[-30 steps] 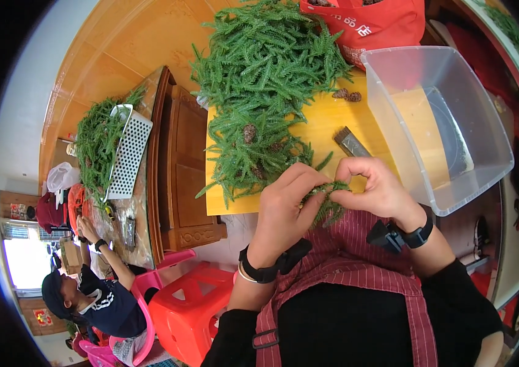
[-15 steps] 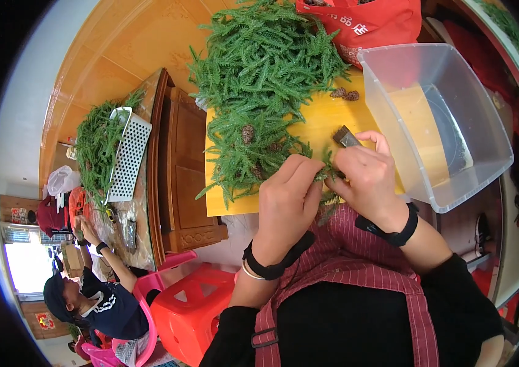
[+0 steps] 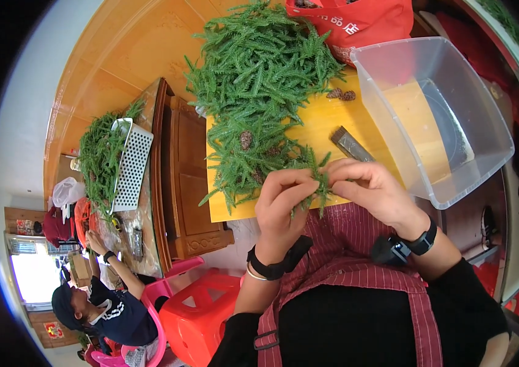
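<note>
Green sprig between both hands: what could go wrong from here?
1. The green sprig is pinched by the left hand and right hand right at the yellow board's near edge, so dropped bits may land on the striped apron rather than the board.
2. The small dark tool lies close to the right hand; a blind reach could knock it.
3. The green pile partly overhangs the board and may spill.

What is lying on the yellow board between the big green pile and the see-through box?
In the head view, two small brown cones and a flat grey tool lie on the yellow board between the green pile and the clear box.
</note>
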The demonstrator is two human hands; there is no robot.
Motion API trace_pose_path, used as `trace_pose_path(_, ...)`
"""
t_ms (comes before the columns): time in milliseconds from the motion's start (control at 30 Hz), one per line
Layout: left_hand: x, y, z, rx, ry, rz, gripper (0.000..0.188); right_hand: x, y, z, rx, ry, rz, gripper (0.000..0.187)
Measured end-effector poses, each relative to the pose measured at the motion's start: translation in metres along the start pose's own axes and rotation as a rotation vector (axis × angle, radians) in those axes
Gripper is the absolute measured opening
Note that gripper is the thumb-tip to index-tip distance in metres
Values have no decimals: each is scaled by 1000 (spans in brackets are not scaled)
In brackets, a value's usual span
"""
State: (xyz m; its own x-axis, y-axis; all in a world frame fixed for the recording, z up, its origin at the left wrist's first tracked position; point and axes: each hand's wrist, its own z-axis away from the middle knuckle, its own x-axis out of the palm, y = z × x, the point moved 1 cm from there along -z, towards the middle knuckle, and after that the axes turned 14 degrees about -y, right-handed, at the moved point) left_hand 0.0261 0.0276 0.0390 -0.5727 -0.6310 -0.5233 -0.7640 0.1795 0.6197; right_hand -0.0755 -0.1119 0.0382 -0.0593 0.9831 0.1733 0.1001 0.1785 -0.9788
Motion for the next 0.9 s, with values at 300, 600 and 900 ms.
trace_pose_path(300, 5, 0, 2, 115, 3, -1, 36, 6, -4, 3, -22, 28, -21, 14)
trace_pose_path(600, 1, 12, -3, 77, -19, -203, 32, 8, 5, 3, -72, 135, -62, 18)
trace_pose_path(900, 7, 15, -5, -91, 31, -163, 25, 7, 10, -3, -141, 204, 35, 19)
